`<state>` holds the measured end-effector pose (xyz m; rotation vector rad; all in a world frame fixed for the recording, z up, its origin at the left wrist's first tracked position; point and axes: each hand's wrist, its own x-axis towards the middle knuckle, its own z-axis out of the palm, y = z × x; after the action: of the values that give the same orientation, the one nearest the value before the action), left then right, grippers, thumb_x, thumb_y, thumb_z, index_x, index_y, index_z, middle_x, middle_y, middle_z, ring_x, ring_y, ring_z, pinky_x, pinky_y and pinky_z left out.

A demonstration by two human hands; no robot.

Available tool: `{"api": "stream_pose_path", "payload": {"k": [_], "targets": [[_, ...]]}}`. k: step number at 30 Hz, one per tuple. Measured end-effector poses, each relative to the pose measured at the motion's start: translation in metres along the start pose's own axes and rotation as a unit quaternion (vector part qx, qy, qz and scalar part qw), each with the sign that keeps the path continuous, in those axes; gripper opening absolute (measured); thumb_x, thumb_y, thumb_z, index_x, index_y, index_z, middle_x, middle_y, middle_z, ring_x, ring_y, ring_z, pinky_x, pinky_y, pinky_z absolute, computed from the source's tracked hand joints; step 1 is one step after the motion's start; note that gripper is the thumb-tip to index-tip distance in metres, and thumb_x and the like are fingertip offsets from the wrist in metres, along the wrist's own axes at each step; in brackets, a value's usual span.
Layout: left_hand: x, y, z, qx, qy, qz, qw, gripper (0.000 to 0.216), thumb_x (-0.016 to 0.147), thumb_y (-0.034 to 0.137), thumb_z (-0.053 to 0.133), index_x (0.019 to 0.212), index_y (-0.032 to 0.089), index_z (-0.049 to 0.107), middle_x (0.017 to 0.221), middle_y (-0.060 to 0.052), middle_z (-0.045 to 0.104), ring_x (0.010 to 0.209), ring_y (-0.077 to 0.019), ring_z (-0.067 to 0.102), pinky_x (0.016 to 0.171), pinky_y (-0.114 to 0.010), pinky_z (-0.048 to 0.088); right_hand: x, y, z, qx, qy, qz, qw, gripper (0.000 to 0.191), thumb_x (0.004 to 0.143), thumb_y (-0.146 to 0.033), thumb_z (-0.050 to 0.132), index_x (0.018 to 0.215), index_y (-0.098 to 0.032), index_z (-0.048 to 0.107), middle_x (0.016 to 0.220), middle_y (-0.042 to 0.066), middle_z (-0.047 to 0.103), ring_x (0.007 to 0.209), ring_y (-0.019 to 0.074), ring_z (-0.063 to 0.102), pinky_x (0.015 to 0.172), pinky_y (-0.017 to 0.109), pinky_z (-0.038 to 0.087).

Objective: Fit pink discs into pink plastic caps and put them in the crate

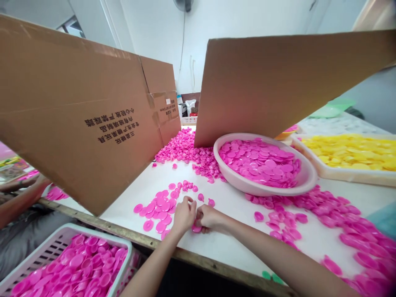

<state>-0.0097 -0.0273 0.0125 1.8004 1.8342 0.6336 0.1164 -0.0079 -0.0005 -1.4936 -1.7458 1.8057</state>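
My left hand (185, 213) and my right hand (209, 217) meet over the white table near its front edge, fingers closed and almost touching. A round pink plastic piece (196, 228) shows beneath the fingertips of my right hand. My left hand is pinched, and what lies in its fingers is hidden. Flat pink discs (161, 208) are spread just left of my left hand. Small pink cup-shaped pieces (185, 185) lie beyond both hands, with two loose ones close to the right fingers.
A pink basin (262, 192) holds flat pink discs. Cardboard panels (71, 90) stand on the left and right (262, 78). Pink pieces (349, 231) cover the table's right side. Yellow discs fill a tray (346, 175). A white basket (128, 251) of pink pieces sits low left, near another person's arm (24, 202).
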Motion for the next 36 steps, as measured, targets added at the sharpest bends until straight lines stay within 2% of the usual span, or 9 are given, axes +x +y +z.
{"api": "stream_pose_path", "payload": {"k": [6,11,19,22,26,28,31,33,36], "targets": [[0.000,0.008,0.020,0.154,0.116,0.003,0.981,0.023,0.085,0.026,0.028,0.087,0.016,0.049,0.090,-0.008,0.051,0.083,-0.0193,0.044,0.073,-0.031,0.030,-0.006,0.001,0.007,0.041,-0.048,0.025,0.998,0.015,0.062,-0.006,0.054,0.067,-0.016,0.044,0.043,-0.003,0.058,0.038,0.0103,0.056,0.036,0.016,0.044],[-0.006,0.006,0.020,0.129,0.154,0.038,0.979,0.025,0.086,0.026,0.025,0.088,0.019,0.048,0.088,-0.005,0.053,0.081,-0.0181,0.044,0.073,-0.030,0.030,-0.007,0.011,0.015,0.030,0.022,-0.001,0.999,0.018,0.065,-0.001,0.044,0.069,-0.017,0.040,0.040,-0.006,0.054,0.039,0.0115,0.057,0.038,0.018,0.045],[-0.007,0.010,0.012,0.029,0.058,-0.009,0.998,0.042,0.087,0.041,0.018,0.078,0.018,0.053,0.067,-0.003,0.057,0.063,-0.0147,0.052,0.058,-0.025,0.033,-0.010,0.008,0.023,0.056,0.063,-0.048,0.995,0.013,0.068,-0.006,0.045,0.070,-0.018,0.039,0.041,-0.006,0.051,0.039,0.0117,0.056,0.037,0.018,0.043],[-0.026,0.006,-0.013,-0.047,0.020,-0.016,0.999,0.053,0.085,0.047,0.012,0.067,0.017,0.052,0.066,-0.003,0.060,0.062,-0.0144,0.054,0.057,-0.024,0.035,-0.015,-0.014,0.035,0.067,0.048,-0.123,0.989,0.005,0.071,-0.013,0.048,0.072,-0.016,0.044,0.050,-0.004,0.055,0.046,0.0119,0.059,0.042,0.019,0.045],[-0.076,-0.029,-0.084,-0.012,0.070,-0.057,0.996,0.045,0.081,0.052,0.022,0.074,0.020,0.053,0.068,0.000,0.062,0.066,-0.0156,0.056,0.060,-0.025,0.038,-0.007,-0.041,0.057,-0.044,-0.046,-0.245,0.967,0.020,0.080,-0.028,0.041,0.087,-0.016,0.054,0.080,0.004,0.062,0.063,0.0132,0.063,0.056,0.022,0.048],[-0.104,-0.058,-0.126,0.087,0.118,-0.152,0.977,0.041,0.079,0.055,0.025,0.084,0.024,0.051,0.071,0.003,0.062,0.071,-0.0173,0.057,0.065,-0.027,0.040,0.008,-0.049,0.064,-0.158,0.027,-0.288,0.944,0.027,0.083,-0.029,0.037,0.101,-0.018,0.054,0.099,0.007,0.059,0.081,0.0156,0.061,0.068,0.026,0.046],[-0.137,-0.099,-0.170,0.310,0.172,-0.291,0.888,0.042,0.076,0.057,0.027,0.092,0.026,0.049,0.083,0.001,0.063,0.082,-0.0258,0.055,0.070,-0.038,0.040,0.037,-0.052,0.073,-0.291,0.158,-0.256,0.908,0.034,0.083,-0.030,0.039,0.115,-0.020,0.046,0.120,0.011,0.046,0.098,0.0206,0.053,0.078,0.032,0.042],[-0.144,-0.111,-0.176,0.398,0.193,-0.297,0.846,0.043,0.074,0.057,0.031,0.098,0.026,0.050,0.097,-0.003,0.060,0.089,-0.0301,0.052,0.072,-0.043,0.039,0.052,-0.050,0.079,-0.317,0.202,-0.213,0.902,0.033,0.082,-0.031,0.040,0.110,-0.017,0.050,0.121,0.014,0.043,0.095,0.0220,0.053,0.075,0.033,0.042],[-0.128,-0.102,-0.155,0.368,0.194,-0.195,0.888,0.042,0.076,0.051,0.033,0.100,0.023,0.053,0.101,-0.007,0.057,0.091,-0.0277,0.051,0.077,-0.041,0.039,0.059,-0.045,0.085,-0.273,0.234,-0.231,0.904,0.024,0.079,-0.027,0.045,0.098,-0.017,0.055,0.112,0.012,0.048,0.085,0.0192,0.055,0.069,0.030,0.043]]}}
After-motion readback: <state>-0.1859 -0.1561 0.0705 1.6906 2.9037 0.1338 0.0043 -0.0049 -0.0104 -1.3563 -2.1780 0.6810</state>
